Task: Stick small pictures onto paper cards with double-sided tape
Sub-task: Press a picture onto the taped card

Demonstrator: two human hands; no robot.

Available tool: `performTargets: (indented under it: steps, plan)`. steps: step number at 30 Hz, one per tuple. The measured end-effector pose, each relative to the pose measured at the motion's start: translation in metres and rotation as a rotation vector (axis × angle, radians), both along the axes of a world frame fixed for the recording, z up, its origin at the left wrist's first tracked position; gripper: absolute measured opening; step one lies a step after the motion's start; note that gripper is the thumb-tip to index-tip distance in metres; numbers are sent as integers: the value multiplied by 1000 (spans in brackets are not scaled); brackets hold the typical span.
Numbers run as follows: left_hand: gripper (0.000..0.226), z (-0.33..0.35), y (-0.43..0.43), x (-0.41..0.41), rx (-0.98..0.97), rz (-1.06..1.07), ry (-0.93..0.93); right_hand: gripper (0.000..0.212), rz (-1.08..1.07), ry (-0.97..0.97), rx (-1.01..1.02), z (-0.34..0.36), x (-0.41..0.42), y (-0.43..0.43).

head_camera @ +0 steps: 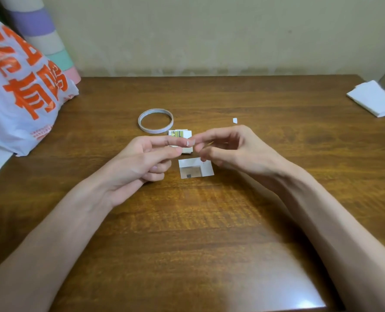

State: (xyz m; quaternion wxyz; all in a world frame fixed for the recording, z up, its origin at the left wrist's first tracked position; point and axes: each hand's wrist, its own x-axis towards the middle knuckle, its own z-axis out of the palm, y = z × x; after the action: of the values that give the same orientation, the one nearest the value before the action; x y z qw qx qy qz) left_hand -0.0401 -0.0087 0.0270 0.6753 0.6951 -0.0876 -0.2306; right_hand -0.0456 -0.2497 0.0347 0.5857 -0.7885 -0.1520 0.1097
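I see a white card [206, 168] in the middle of the wooden surface [187, 221], the left hand [142, 158] and right hand [227, 149] pinching a tape piece [188, 143] just above it, the picture stack [179, 133] and tape roll [155, 120] beyond, a printed bag [18, 91] at the far-left corner, and a beige wall [209, 30] behind.

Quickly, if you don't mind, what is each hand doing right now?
Left hand: pinches a small tape piece between thumb and forefinger.
Right hand: pinches the same tape piece's end.

Bare forearms [70, 224], bare left hand [139, 161], right hand [232, 149]
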Motion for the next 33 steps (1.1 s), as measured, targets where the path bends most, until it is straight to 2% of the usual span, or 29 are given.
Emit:
performTargets:
  steps: [7, 14, 23, 28, 33]
  plan:
    - [27, 1, -1, 2, -22, 2, 17, 15, -72, -25, 118, -5, 2, 3]
    - [27, 2, -3, 1, -24, 2, 25, 10, -108, -2, 141, -6, 2, 1]
    - [27, 2, -3, 0, -20, -20, 29, 14, -149, -3, 140, -6, 2, 4]
    - [35, 3, -4, 1, -91, -10, 65, 16, -218, -37, 171, -8, 3, 6]
    - [36, 2, 0, 3, -148, 34, 110, 8, -298, 73, 321, -8, 4, 7]
